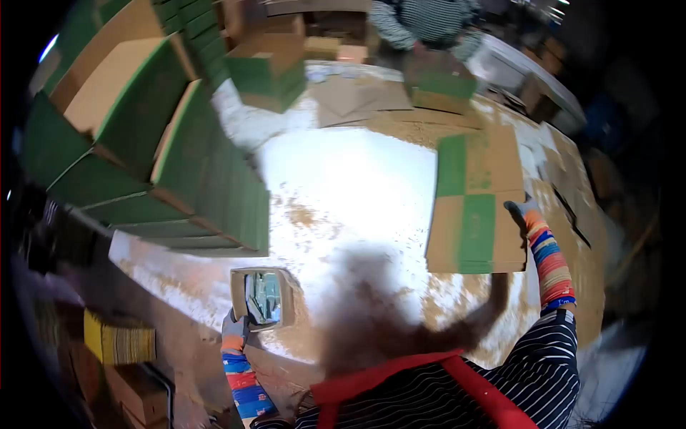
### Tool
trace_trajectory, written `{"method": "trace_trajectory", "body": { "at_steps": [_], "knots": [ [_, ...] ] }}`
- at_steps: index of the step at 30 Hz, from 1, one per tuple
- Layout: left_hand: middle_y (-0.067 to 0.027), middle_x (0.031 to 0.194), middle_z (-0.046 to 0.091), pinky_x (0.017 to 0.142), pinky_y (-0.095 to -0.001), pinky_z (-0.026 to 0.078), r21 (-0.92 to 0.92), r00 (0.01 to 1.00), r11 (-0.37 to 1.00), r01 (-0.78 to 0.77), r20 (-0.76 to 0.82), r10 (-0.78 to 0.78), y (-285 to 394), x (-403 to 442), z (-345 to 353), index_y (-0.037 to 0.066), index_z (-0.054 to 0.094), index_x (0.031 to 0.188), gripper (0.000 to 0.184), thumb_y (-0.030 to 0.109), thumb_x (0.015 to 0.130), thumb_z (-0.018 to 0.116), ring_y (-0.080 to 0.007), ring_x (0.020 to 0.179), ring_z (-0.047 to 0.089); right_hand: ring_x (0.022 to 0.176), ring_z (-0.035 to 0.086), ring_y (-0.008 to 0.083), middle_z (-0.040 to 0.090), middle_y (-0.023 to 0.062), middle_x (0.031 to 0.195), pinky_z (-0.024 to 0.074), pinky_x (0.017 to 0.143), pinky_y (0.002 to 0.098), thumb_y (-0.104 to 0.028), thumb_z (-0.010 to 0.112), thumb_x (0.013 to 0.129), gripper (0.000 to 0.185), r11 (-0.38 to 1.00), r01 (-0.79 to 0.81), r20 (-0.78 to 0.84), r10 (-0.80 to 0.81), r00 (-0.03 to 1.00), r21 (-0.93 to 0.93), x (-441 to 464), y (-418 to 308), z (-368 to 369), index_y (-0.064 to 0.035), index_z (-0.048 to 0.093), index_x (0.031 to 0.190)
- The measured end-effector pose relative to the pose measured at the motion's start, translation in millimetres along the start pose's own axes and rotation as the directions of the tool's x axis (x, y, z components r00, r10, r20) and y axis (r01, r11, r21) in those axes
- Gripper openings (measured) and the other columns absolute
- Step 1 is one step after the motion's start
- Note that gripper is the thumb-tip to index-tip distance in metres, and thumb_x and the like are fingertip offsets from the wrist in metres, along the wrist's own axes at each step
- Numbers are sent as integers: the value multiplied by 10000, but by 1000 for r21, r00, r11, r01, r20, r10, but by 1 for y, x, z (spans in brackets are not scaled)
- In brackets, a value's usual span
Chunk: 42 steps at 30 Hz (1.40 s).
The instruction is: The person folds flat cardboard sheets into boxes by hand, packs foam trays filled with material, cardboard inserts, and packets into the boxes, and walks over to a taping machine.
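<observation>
My right hand (526, 213), in a grey glove with dark fingertips, grips the right edge of a brown cardboard box (477, 204) with green checkered panels. The thumb lies on its face, and the other fingers are partly hidden. My left hand (236, 327), gloved too, holds the near left corner of a small open cardboard box (288, 300). Inside that small box lie several green and pale blue flat pieces (264, 297), too blurred to name. Striped, colourful sleeves cover both forearms.
Tall stacked green cartons (221, 186) stand at the left of the white-dusted table (343, 171). At the back are a green-brown box (268, 75), flat cardboard (357, 100) and a person in a striped top (432, 25) behind another box (443, 82). A yellow stack (118, 337) sits lower left.
</observation>
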<state>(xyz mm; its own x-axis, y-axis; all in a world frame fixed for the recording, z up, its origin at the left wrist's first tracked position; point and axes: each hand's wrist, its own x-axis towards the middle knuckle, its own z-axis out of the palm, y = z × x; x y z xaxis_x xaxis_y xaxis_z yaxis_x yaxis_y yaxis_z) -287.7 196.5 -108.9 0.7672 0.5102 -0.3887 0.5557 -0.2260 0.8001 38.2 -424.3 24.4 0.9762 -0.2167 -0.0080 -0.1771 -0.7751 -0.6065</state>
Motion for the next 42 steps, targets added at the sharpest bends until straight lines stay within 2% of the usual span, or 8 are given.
{"method": "trace_trajectory", "body": {
  "at_steps": [7, 9, 14, 21, 27, 35, 38, 42],
  "knots": [
    [-171, 1067, 580, 807, -356, 439, -8, 989, 993, -120, 89, 120, -5, 41, 101, 26, 475, 1194, 445, 160, 777, 555, -293, 977, 560, 802, 593, 148, 627, 100, 934, 480, 692, 272, -265, 760, 652, 562, 962, 272, -316, -254, 914, 13, -84, 75, -75, 17, 536, 1084],
    [-199, 1193, 490, 853, -369, 415, 188, 747, 847, -497, -404, 528, 79, -28, 137, -7, 413, 1238, 516, 200, 798, 585, -313, 1086, 484, 770, 601, 143, 634, 92, 919, 498, 664, 283, -262, 757, 664, 513, 861, -108, 57, 92, 994, 496, -131, 35, -78, 11, 562, 1052],
    [-254, 1245, 396, 976, -470, 284, 73, 613, 609, -790, 83, 786, 209, -196, 244, 0, 375, 1262, 725, 365, 709, 671, -388, 1175, 361, 887, 544, 165, 601, 100, 993, 444, 783, 308, -235, 604, 817, 356, 502, 37, -115, 125, 985, 864, -245, 47, 22, -11, 543, 1087],
    [-230, 1347, 266, 976, -597, 175, 600, 608, 190, -777, 639, 471, 147, -238, 354, 109, 287, 1333, 865, 301, 597, 699, -397, 1262, 229, 854, 586, 152, 617, 95, 981, 452, 717, 264, -381, 637, 744, 376, 952, 244, 396, -300, 868, 187, -307, 132, -13, -84, 603, 973],
    [-189, 1166, 461, 874, -435, 382, 426, 379, 63, -902, 713, 590, 159, -256, 335, 116, 455, 1196, 596, 289, 659, 647, -359, 1066, 447, 1037, 458, 315, 495, 122, 1129, 312, 880, 470, -306, 567, 727, 446, 393, 861, 385, -777, 498, -321, -278, 129, -23, -108, 519, 1124],
    [-170, 1251, 456, 964, -346, 355, -148, 66, 539, -829, 931, 358, 301, -222, 242, 43, 397, 1278, 462, 288, 888, 431, -283, 1145, 449, 663, 540, 219, 540, 35, 739, 419, 577, 338, -290, 583, 718, 215, 319, 905, 339, -849, 405, -283, -231, 48, -116, -121, 582, 851],
    [-173, 1246, 456, 935, -329, 379, -168, -36, 284, -944, 908, 417, 317, -169, 248, 59, 400, 1278, 440, 240, 880, 446, -298, 1109, 471, 798, 531, 239, 543, 66, 832, 400, 688, 383, -341, 598, 716, 368, 405, 843, 360, -773, 523, -354, -196, 16, -102, -106, 561, 997],
    [-130, 1229, 490, 904, -318, 401, 82, 356, 457, -886, 752, 555, 320, -112, 259, 75, 366, 1309, 512, 229, 850, 531, -193, 1066, 497, 1021, 443, 310, 504, 157, 1056, 293, 904, 479, -416, 631, 675, 617, 485, 671, 41, -794, 607, -561, -213, 4, -84, -87, 481, 1175]
  ]
}}
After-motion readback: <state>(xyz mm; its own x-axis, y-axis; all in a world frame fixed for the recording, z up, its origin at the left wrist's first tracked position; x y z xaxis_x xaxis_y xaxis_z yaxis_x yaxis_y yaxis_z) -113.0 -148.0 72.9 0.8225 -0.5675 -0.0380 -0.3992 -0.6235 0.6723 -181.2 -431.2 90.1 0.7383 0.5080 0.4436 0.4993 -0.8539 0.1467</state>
